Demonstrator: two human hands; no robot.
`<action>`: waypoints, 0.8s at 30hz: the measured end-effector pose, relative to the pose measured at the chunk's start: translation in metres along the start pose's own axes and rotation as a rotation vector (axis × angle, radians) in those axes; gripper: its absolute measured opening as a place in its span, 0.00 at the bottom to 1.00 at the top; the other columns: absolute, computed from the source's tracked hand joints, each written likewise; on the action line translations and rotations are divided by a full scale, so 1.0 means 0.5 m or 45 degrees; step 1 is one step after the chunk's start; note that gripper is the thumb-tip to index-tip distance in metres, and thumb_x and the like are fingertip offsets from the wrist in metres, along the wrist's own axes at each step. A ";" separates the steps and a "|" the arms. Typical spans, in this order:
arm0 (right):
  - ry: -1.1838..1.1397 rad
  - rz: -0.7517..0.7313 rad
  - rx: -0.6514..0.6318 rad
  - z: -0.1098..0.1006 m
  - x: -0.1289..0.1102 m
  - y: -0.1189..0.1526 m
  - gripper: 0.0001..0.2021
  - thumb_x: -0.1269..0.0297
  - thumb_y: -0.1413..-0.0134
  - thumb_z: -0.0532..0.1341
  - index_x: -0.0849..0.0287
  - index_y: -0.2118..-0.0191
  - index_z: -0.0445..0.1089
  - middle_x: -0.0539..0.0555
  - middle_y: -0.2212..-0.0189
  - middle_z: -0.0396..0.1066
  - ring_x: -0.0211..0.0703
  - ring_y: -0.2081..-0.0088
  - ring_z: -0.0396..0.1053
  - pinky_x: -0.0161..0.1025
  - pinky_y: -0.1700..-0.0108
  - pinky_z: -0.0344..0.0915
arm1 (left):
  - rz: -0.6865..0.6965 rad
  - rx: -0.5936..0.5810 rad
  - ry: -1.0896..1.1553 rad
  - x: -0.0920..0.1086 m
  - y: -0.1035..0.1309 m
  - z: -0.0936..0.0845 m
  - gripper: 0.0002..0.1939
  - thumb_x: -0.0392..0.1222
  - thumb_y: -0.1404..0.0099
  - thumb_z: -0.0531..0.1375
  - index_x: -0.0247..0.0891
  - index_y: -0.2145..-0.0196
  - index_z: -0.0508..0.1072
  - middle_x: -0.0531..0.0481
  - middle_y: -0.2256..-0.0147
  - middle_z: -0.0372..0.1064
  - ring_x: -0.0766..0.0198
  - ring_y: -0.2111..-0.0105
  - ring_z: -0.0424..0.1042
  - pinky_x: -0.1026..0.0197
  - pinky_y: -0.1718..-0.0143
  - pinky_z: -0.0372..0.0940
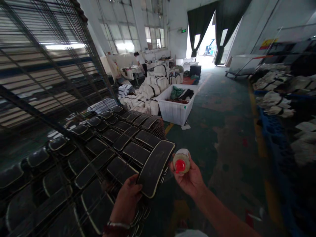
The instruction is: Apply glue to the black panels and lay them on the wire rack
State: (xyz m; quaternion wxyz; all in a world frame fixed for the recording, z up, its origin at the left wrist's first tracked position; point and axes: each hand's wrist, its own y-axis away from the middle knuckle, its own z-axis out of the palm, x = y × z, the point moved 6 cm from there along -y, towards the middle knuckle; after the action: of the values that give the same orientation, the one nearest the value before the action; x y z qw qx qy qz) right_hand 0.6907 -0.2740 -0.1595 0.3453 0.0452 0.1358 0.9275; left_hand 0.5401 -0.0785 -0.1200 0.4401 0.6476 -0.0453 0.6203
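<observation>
My left hand point(129, 194) pinches the lower left end of a dark curved panel point(156, 168) with a pale line along its edge. My right hand point(189, 176) is wrapped round a bottle point(183, 158) whose red cap point(180, 165) faces me, just right of the panel's upper end. Many similar dark panels point(135, 152) lie in rows on the wire rack point(55, 120) under and left of my left hand.
Beyond the rack stands a white bin point(174, 108) with green and black cloth. White bundles point(150, 90) are piled beside it. A person point(141, 61) is at a far table. Blue pallets point(274, 144) with bundles line the right side. A cart point(243, 65) stands farther back.
</observation>
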 end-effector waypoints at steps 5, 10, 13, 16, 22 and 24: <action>-0.003 -0.011 -0.023 0.045 -0.023 -0.052 0.17 0.54 0.31 0.74 0.62 0.49 0.77 0.60 0.58 0.83 0.52 0.60 0.83 0.34 0.74 0.75 | -0.087 0.072 0.225 0.052 -0.044 0.044 0.27 0.21 0.48 0.66 0.37 0.51 0.80 0.45 0.66 0.85 0.48 0.64 0.87 0.50 0.62 0.82; 0.011 0.004 -0.058 0.121 -0.042 -0.139 0.16 0.51 0.27 0.70 0.60 0.49 0.76 0.62 0.56 0.82 0.54 0.59 0.83 0.34 0.73 0.75 | -0.040 0.082 0.293 0.142 -0.140 0.092 0.27 0.20 0.41 0.61 0.35 0.47 0.81 0.44 0.67 0.85 0.49 0.66 0.87 0.49 0.59 0.84; 0.043 0.027 -0.053 0.146 -0.059 -0.182 0.17 0.50 0.22 0.65 0.61 0.48 0.75 0.69 0.49 0.80 0.51 0.62 0.83 0.33 0.74 0.75 | 0.034 0.126 0.336 0.222 -0.242 0.088 0.27 0.19 0.39 0.61 0.35 0.45 0.82 0.44 0.64 0.86 0.53 0.67 0.86 0.51 0.59 0.83; 0.056 -0.056 0.076 0.125 -0.103 -0.204 0.16 0.53 0.21 0.62 0.63 0.48 0.75 0.75 0.45 0.78 0.53 0.63 0.84 0.34 0.75 0.74 | 0.107 0.206 0.375 0.317 -0.377 0.061 0.23 0.20 0.33 0.61 0.34 0.45 0.81 0.45 0.60 0.85 0.59 0.67 0.83 0.55 0.60 0.81; 0.167 -0.298 0.412 -0.018 -0.271 -0.189 0.17 0.67 0.36 0.73 0.63 0.43 0.77 0.79 0.37 0.72 0.57 0.62 0.85 0.37 0.73 0.78 | 0.227 0.422 0.404 0.481 -0.686 0.012 0.17 0.43 0.24 0.68 0.38 0.41 0.78 0.42 0.45 0.79 0.54 0.55 0.82 0.49 0.57 0.81; 0.268 -0.315 0.502 -0.068 -0.326 -0.170 0.22 0.72 0.42 0.76 0.61 0.43 0.78 0.74 0.39 0.75 0.59 0.60 0.85 0.39 0.71 0.80 | 0.270 0.500 0.385 0.517 -0.777 0.008 0.19 0.45 0.24 0.68 0.38 0.40 0.77 0.41 0.44 0.79 0.52 0.53 0.81 0.47 0.55 0.81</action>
State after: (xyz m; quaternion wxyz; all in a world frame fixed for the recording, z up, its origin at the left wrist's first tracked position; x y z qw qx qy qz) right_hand 0.8615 -0.3264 -0.2145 0.4248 -0.0020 0.3537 0.8333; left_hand 0.8365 0.2816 -0.1011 0.2404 0.6123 0.0746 0.7495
